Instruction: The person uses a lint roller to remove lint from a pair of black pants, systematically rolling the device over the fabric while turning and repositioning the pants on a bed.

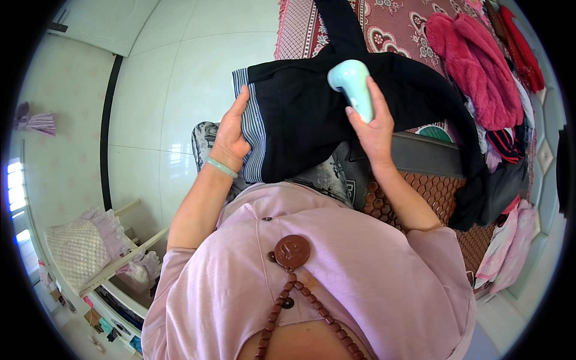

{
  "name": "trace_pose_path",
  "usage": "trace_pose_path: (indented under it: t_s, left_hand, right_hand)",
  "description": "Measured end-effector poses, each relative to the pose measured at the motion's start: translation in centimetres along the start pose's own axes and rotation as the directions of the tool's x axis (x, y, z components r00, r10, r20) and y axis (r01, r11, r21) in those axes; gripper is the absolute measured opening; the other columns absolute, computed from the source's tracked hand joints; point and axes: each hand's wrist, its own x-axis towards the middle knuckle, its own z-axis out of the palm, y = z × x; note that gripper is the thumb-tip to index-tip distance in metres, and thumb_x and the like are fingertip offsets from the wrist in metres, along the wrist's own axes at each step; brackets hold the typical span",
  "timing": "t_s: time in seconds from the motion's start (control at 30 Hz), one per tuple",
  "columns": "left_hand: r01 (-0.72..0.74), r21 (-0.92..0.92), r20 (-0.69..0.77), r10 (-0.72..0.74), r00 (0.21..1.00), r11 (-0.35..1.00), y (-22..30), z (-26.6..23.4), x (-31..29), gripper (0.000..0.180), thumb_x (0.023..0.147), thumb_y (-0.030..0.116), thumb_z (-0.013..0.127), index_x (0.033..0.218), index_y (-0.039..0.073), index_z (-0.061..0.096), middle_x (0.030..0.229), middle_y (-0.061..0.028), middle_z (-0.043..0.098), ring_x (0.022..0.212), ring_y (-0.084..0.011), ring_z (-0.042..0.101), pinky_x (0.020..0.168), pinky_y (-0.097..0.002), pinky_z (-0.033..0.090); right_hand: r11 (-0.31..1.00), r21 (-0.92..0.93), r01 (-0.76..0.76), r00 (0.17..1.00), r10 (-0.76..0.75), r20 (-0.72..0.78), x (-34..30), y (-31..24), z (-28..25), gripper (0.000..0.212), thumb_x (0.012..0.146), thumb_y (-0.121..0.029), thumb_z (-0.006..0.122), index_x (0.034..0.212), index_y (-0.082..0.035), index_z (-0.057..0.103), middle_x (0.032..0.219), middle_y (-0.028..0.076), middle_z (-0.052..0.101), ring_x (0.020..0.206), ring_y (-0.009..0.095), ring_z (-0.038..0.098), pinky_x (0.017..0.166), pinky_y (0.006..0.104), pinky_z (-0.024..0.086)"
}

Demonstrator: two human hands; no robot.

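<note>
From where I stand, the black knit garment with a blue-and-white striped hem (294, 114) lies across the person's lap, a long sleeve trailing right. The right hand (377, 123) curls around the handle of a rounded mint-green handheld device (353, 81), its head over the cloth. The left hand (231, 133) lies along the striped hem, thumb and fingers apart; I cannot tell whether it pinches the fabric. Far right, a fluffy deep-pink garment (480, 72) crowds the clothes heap, with a pink-and-white cloth (507, 246) nearer. Beneath spread a red patterned cover (393, 33) and a brown honeycomb-textured mat (441, 189). To the left stretches a pale glossy tiled floor (138, 126), with a cream quilted, lace-edged cover (78, 255) near left.
</note>
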Motion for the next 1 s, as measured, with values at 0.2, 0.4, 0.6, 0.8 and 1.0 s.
trace_pose_path:
  t_s: [0.2,0.4,0.6,0.8,1.0]
  left_hand:
    - [0.019,-0.026,0.039,-0.018,0.999,0.999,-0.1,0.0,-0.2,0.050,0.107,0.040,0.056,0.136,-0.001,0.063,0.130,-0.0160,0.070,0.118,-0.0289,0.069,0.103,-0.0446,0.056]
    - [0.001,-0.033,0.016,-0.001,1.000,0.999,-0.3,-0.1,-0.3,0.050,0.107,0.040,0.057,0.135,-0.001,0.063,0.129,-0.0163,0.071,0.117,-0.0292,0.070,0.102,-0.0445,0.057]
    - [-0.005,-0.028,0.020,0.006,1.000,1.000,-0.2,0.1,-0.4,0.050,0.106,0.040,0.057,0.135,0.000,0.063,0.129,-0.0163,0.070,0.116,-0.0291,0.070,0.102,-0.0447,0.057]
    - [0.009,-0.043,-0.001,-0.009,1.000,0.999,-0.4,-0.3,-0.2,0.050,0.107,0.040,0.056,0.137,0.001,0.062,0.131,-0.0168,0.070,0.118,-0.0301,0.069,0.103,-0.0466,0.056]
    - [0.016,-0.060,0.017,-0.015,1.000,0.998,-0.5,-0.4,0.0,0.051,0.106,0.041,0.058,0.135,-0.001,0.063,0.128,-0.0164,0.071,0.114,-0.0293,0.071,0.100,-0.0452,0.058]
  right_hand:
    - [0.991,0.071,0.114,0.978,-0.125,0.168,0.5,-3.4,2.7,0.076,0.077,-0.003,0.081,0.148,-0.016,0.056,0.116,0.015,0.066,0.107,0.032,0.066,0.094,0.0395,0.053]
    - [0.985,-0.070,0.159,0.975,-0.145,0.168,2.0,-0.8,0.7,0.076,0.076,-0.003,0.081,0.146,-0.017,0.057,0.115,0.014,0.066,0.102,0.033,0.066,0.091,0.0409,0.054]
    - [0.983,0.091,0.162,0.969,-0.175,0.172,1.5,-3.3,3.3,0.076,0.076,-0.005,0.082,0.147,-0.017,0.056,0.119,0.014,0.066,0.106,0.033,0.066,0.093,0.0398,0.054]
    - [0.974,0.062,0.216,0.946,-0.225,0.233,2.1,-4.2,2.8,0.077,0.076,-0.004,0.082,0.147,-0.019,0.056,0.117,0.013,0.066,0.107,0.032,0.066,0.094,0.0398,0.053]
    - [0.989,0.060,0.137,0.964,-0.147,0.222,2.3,-3.4,2.2,0.077,0.076,-0.004,0.082,0.147,-0.019,0.056,0.116,0.014,0.066,0.106,0.033,0.065,0.093,0.0395,0.053]
